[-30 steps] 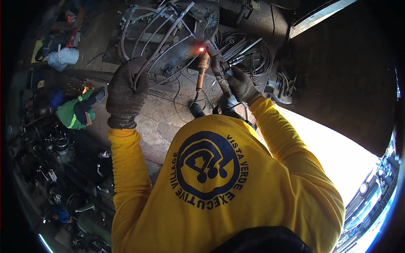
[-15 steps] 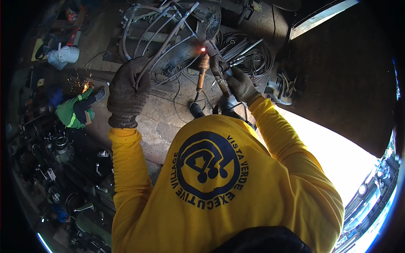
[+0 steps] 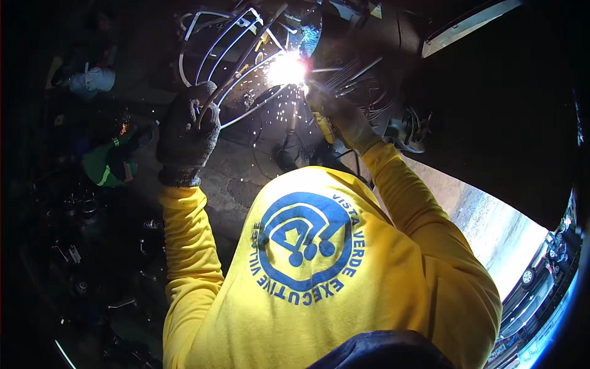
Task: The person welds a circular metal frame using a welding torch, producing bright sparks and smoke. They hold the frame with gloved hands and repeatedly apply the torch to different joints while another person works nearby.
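Observation:
My left hand point(image 3: 187, 132), in a dark knitted glove, is closed around the near end of a dark metal rod point(image 3: 246, 54). That rod lies along a frame of curved metal bars point(image 3: 216, 50). My right hand point(image 3: 349, 121), gloved too, grips a welding electrode holder point(image 3: 324, 127). At the holder's far end a white welding arc point(image 3: 287, 69) glares at the right end of the frame, and sparks fall toward me. The glare hides the joint and the electrode's tip.
Thin rods and coiled wire point(image 3: 362, 86) lie right of the arc. Curved metal scraps point(image 3: 410, 130) sit farther right. A person in green point(image 3: 107, 165) works at far left near orange sparks. Dim machine parts point(image 3: 86, 209) fill the left side. A parked car point(image 3: 525, 301) shows at lower right.
A small red glow has turned into a bright arc with flying sparks, and the surroundings look darker. My right hand has shifted slightly; my left keeps its hold.

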